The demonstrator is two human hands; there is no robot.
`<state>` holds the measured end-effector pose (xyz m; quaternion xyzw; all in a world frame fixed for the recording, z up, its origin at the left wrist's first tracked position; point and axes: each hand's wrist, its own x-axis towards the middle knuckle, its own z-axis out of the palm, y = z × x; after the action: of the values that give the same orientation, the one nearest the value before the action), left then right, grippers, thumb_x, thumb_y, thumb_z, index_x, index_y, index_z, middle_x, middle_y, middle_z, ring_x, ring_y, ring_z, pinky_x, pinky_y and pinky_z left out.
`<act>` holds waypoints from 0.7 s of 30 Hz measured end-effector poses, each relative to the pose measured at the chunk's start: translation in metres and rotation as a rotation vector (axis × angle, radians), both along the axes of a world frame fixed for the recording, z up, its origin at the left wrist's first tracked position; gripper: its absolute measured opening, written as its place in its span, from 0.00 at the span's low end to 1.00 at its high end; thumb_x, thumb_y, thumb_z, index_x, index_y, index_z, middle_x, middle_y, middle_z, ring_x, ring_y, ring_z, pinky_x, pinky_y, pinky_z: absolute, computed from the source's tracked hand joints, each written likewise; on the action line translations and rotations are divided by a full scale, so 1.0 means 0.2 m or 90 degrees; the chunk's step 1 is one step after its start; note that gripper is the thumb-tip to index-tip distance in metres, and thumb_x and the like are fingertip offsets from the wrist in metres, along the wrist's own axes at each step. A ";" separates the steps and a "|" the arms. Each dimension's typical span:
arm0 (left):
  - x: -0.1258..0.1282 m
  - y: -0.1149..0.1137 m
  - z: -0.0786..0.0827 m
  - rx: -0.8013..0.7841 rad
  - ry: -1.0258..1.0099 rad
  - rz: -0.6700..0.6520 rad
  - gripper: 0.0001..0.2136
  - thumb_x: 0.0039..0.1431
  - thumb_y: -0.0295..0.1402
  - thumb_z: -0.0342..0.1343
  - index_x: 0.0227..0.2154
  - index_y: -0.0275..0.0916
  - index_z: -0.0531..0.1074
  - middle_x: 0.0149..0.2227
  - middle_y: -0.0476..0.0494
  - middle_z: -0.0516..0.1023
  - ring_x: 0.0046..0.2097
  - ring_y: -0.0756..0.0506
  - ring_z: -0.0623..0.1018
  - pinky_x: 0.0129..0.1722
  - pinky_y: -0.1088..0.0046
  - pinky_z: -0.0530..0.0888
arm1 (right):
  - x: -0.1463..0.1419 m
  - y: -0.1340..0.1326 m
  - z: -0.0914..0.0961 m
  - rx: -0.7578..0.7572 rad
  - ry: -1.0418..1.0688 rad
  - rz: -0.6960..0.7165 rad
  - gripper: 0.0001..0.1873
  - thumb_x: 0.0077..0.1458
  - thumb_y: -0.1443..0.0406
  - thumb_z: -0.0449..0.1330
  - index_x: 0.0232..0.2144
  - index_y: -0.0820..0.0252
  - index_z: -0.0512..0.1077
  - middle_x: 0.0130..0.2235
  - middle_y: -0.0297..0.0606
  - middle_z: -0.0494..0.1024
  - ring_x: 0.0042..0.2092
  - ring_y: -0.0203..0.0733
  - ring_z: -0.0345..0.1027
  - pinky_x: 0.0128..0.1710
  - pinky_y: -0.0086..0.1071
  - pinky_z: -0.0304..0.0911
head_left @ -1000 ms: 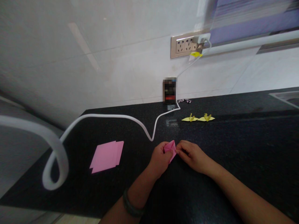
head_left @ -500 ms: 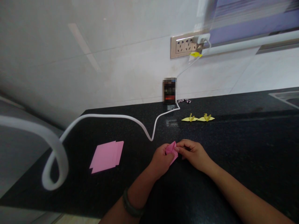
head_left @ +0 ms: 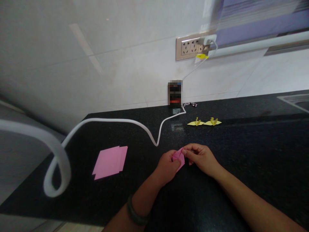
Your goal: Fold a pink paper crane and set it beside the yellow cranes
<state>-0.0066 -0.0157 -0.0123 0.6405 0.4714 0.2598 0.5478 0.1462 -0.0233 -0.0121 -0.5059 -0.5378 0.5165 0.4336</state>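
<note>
A small folded piece of pink origami paper point(head_left: 178, 158) is between my hands, above the black countertop. My left hand point(head_left: 168, 167) grips its left and lower side, the thumb lying across the front. At the paper's upper right corner, my right hand point(head_left: 199, 158) pinches the edge between thumb and fingertips. The fingers cover part of the paper, so its full shape is hidden. To the left lies a stack of flat pink paper sheets point(head_left: 108, 162), slightly fanned. Behind my right hand stand two yellow paper cranes point(head_left: 212, 121), side by side.
A white cable point(head_left: 116, 120) runs across the countertop point(head_left: 79, 199) and loops up close at the left. A phone-like device point(head_left: 175, 94), blurred out, leans on the wall below a power socket point(head_left: 189, 47). A small beaded string point(head_left: 190, 104) lies beside it. A sink edge point(head_left: 289, 98) shows at right.
My right fingers have shifted slightly up on the paper's top corner. The corner tip now leans a little further right, and the paper has tilted with it.
</note>
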 end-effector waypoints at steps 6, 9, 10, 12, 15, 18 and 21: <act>0.01 0.00 0.00 -0.009 -0.008 -0.005 0.07 0.46 0.28 0.46 0.28 0.35 0.67 0.22 0.52 0.63 0.23 0.54 0.60 0.22 0.79 0.56 | 0.00 0.00 0.01 0.005 -0.008 0.005 0.10 0.46 0.60 0.56 0.28 0.62 0.70 0.23 0.32 0.69 0.18 0.28 0.57 0.16 0.24 0.54; 0.00 0.00 0.00 -0.013 -0.010 -0.002 0.07 0.46 0.28 0.46 0.28 0.35 0.67 0.22 0.52 0.63 0.23 0.54 0.60 0.22 0.79 0.56 | 0.00 0.00 0.02 0.004 -0.010 0.002 0.10 0.46 0.60 0.56 0.27 0.62 0.70 0.22 0.32 0.69 0.18 0.28 0.57 0.16 0.24 0.54; 0.00 0.00 0.00 -0.012 -0.010 -0.001 0.07 0.46 0.28 0.46 0.28 0.35 0.67 0.22 0.52 0.63 0.23 0.54 0.60 0.22 0.79 0.56 | 0.00 0.00 0.02 0.004 -0.011 0.002 0.10 0.46 0.61 0.56 0.27 0.62 0.70 0.22 0.32 0.69 0.18 0.28 0.57 0.16 0.24 0.54; 0.00 0.00 -0.01 -0.007 -0.006 -0.001 0.07 0.46 0.28 0.46 0.28 0.35 0.67 0.22 0.52 0.63 0.23 0.54 0.60 0.22 0.79 0.56 | 0.00 0.00 0.02 0.006 -0.014 0.002 0.10 0.46 0.61 0.55 0.27 0.62 0.70 0.22 0.32 0.69 0.18 0.28 0.57 0.16 0.24 0.54; 0.00 0.00 -0.02 0.002 0.003 -0.004 0.07 0.46 0.28 0.46 0.28 0.35 0.67 0.22 0.52 0.63 0.24 0.54 0.60 0.22 0.79 0.56 | 0.00 0.00 0.02 0.012 -0.024 -0.001 0.10 0.47 0.61 0.55 0.27 0.63 0.70 0.21 0.32 0.68 0.18 0.28 0.57 0.16 0.24 0.54; 0.00 0.00 -0.02 0.005 0.009 -0.010 0.06 0.46 0.28 0.46 0.27 0.34 0.66 0.22 0.52 0.62 0.23 0.55 0.60 0.22 0.80 0.56 | 0.00 -0.01 0.02 0.022 -0.034 0.000 0.10 0.47 0.60 0.55 0.26 0.63 0.70 0.21 0.32 0.68 0.18 0.28 0.57 0.17 0.23 0.54; 0.00 0.00 -0.03 0.005 0.012 -0.014 0.06 0.46 0.28 0.45 0.27 0.34 0.66 0.21 0.52 0.62 0.23 0.55 0.60 0.22 0.80 0.55 | 0.01 -0.01 0.02 0.035 -0.044 0.000 0.10 0.47 0.60 0.55 0.25 0.63 0.70 0.22 0.32 0.68 0.19 0.28 0.57 0.17 0.23 0.55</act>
<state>-0.0065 -0.0147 -0.0180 0.6503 0.4688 0.2495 0.5432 0.1472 -0.0248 -0.0080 -0.5116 -0.5661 0.4839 0.4284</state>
